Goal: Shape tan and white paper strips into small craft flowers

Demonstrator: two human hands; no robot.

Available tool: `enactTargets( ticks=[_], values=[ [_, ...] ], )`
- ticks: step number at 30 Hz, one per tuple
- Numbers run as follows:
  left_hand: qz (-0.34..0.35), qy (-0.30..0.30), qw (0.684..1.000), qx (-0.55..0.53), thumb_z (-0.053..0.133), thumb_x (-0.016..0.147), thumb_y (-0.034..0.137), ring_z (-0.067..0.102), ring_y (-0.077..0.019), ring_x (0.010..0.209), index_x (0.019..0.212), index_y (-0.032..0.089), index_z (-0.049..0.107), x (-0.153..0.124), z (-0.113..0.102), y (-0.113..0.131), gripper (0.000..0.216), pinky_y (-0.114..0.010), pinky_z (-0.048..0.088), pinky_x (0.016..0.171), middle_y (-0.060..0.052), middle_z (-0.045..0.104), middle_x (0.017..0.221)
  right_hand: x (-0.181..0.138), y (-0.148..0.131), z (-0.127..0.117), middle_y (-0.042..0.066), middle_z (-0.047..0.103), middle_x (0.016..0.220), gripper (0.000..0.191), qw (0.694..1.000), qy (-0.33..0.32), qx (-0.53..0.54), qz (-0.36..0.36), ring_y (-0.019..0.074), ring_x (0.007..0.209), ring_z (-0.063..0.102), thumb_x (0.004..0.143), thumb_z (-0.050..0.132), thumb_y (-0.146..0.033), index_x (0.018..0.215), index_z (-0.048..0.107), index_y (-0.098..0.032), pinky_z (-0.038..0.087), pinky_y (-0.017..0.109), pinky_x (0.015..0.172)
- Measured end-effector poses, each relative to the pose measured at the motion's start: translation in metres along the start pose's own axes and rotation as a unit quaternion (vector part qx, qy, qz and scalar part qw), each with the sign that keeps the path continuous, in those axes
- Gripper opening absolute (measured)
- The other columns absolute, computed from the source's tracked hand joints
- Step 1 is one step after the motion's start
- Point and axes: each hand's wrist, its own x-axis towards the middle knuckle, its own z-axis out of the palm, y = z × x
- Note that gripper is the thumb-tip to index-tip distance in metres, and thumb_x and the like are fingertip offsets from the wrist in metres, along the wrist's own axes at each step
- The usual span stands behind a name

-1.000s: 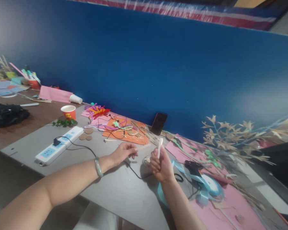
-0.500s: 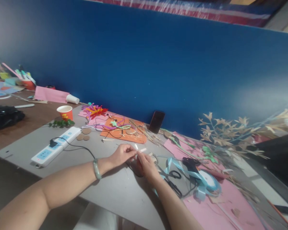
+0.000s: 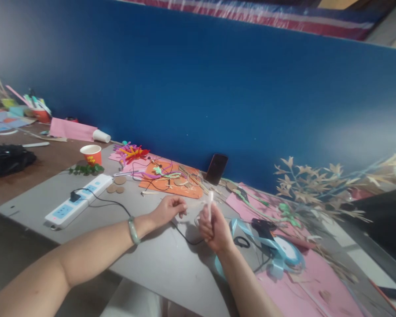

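Pinched closed over the grey board is my left hand (image 3: 170, 212), a pale green bangle (image 3: 133, 231) on its wrist. What its fingertips hold is too small to name; a faint pale line runs from them toward the other hand. My right hand (image 3: 214, 226) is wrapped round a short white stick-like piece (image 3: 210, 206), held upright with its top above the thumb. A black cable (image 3: 186, 240) passes on the board below both hands. Just right of my right hand lie black-handled scissors (image 3: 241, 241) and light blue ribbon (image 3: 240, 226).
Left stands a white power strip (image 3: 79, 200) with a plugged-in cable, near a paper cup (image 3: 91, 155) and round wooden discs (image 3: 119, 180). Behind, a phone (image 3: 216, 169) leans on the blue partition (image 3: 198, 88). Orange paper (image 3: 188, 189) and dried flowers (image 3: 303, 176) lie around.
My hands were together at the fingertips and are now apart. The right hand has moved right and turned upright with the white piece; the left has barely moved.
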Motion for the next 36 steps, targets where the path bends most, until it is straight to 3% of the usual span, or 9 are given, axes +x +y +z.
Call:
enactTargets(
  ticks=[3,6,9,13,18,22,30,34,36],
  values=[
    [-0.02,0.028,0.999,-0.016,0.067,0.072,0.045,0.053,-0.0091,0.053,0.071,0.013,0.058,0.001,0.0,-0.001,0.033,-0.022,0.041,0.054,-0.002,0.061,0.063,0.004,-0.003,-0.005,-0.011,0.031,0.043,0.042,0.997,0.041,0.001,-0.072,0.0033,0.031,0.013,0.079,0.055,-0.058,0.064,0.041,-0.021,0.011,0.016,0.028],
    [-0.022,0.022,0.999,-0.012,0.065,0.074,0.045,0.053,-0.009,0.054,0.07,0.013,0.059,0.0,0.002,-0.004,0.032,-0.022,0.041,0.054,-0.003,0.062,0.065,0.01,0.011,-0.006,-0.011,0.028,0.04,0.043,0.989,0.09,-0.108,-0.036,0.0044,0.031,0.015,0.078,0.054,-0.06,0.062,0.042,-0.022,0.009,0.018,0.029],
    [-0.009,-0.002,1.0,0.009,0.065,0.074,0.043,0.052,-0.0089,0.052,0.068,0.012,0.06,-0.001,0.004,-0.009,0.032,-0.021,0.04,0.051,-0.002,0.06,0.06,0.011,0.027,-0.001,-0.009,0.035,0.041,0.038,0.971,0.059,-0.229,-0.042,0.0053,0.033,0.022,0.076,0.06,-0.057,0.065,0.051,-0.021,0.013,0.02,0.032],
    [-0.007,-0.001,1.0,0.023,0.067,0.072,0.042,0.051,-0.009,0.051,0.068,0.011,0.061,-0.002,0.004,-0.012,0.031,-0.02,0.039,0.049,-0.001,0.057,0.056,0.008,0.033,0.005,-0.007,0.036,0.042,0.036,0.95,0.014,-0.306,-0.063,0.0069,0.036,0.027,0.075,0.061,-0.055,0.067,0.057,-0.02,0.017,0.022,0.037],
    [0.004,0.0,0.999,0.05,0.063,0.077,0.043,0.05,-0.0093,0.052,0.068,0.012,0.059,-0.004,0.007,-0.01,0.033,-0.021,0.04,0.051,-0.002,0.057,0.058,0.01,0.032,0.003,-0.006,0.035,0.042,0.045,0.936,0.059,-0.335,-0.09,0.0076,0.037,0.027,0.077,0.055,-0.06,0.058,0.052,-0.02,0.017,0.023,0.038],
    [0.024,-0.014,0.998,0.057,0.062,0.078,0.04,0.051,-0.0096,0.055,0.067,0.012,0.059,-0.005,0.009,-0.003,0.03,-0.022,0.041,0.054,-0.002,0.057,0.06,0.008,0.031,0.005,-0.008,0.029,0.041,0.044,0.954,0.057,-0.292,-0.046,0.0062,0.035,0.021,0.077,0.055,-0.06,0.059,0.05,-0.02,0.013,0.022,0.036],
    [0.025,-0.022,0.999,0.024,0.064,0.076,0.04,0.052,-0.0094,0.055,0.069,0.012,0.059,-0.003,0.004,0.0,0.029,-0.023,0.042,0.058,-0.002,0.059,0.061,0.0,0.013,0.006,-0.011,0.029,0.041,0.048,0.995,0.022,-0.074,0.059,0.002,0.032,0.011,0.074,0.058,-0.063,0.06,0.042,-0.02,0.005,0.016,0.031],
    [0.014,-0.006,1.0,-0.004,0.065,0.076,0.038,0.053,-0.0095,0.056,0.072,0.012,0.059,-0.001,0.001,-0.005,0.027,-0.023,0.041,0.058,-0.003,0.062,0.064,0.001,0.001,0.001,-0.012,0.027,0.042,0.048,1.0,0.026,-0.01,-0.006,0.0028,0.032,0.01,0.075,0.056,-0.064,0.061,0.038,-0.021,0.005,0.016,0.03],
    [0.006,0.01,1.0,-0.016,0.065,0.076,0.038,0.053,-0.0094,0.056,0.072,0.012,0.059,0.0,0.001,-0.005,0.027,-0.023,0.041,0.058,-0.003,0.063,0.066,0.003,0.001,-0.001,-0.011,0.026,0.042,0.05,0.996,0.056,-0.05,-0.043,0.0039,0.032,0.011,0.075,0.05,-0.068,0.061,0.039,-0.022,0.006,0.018,0.03]
  ],
)
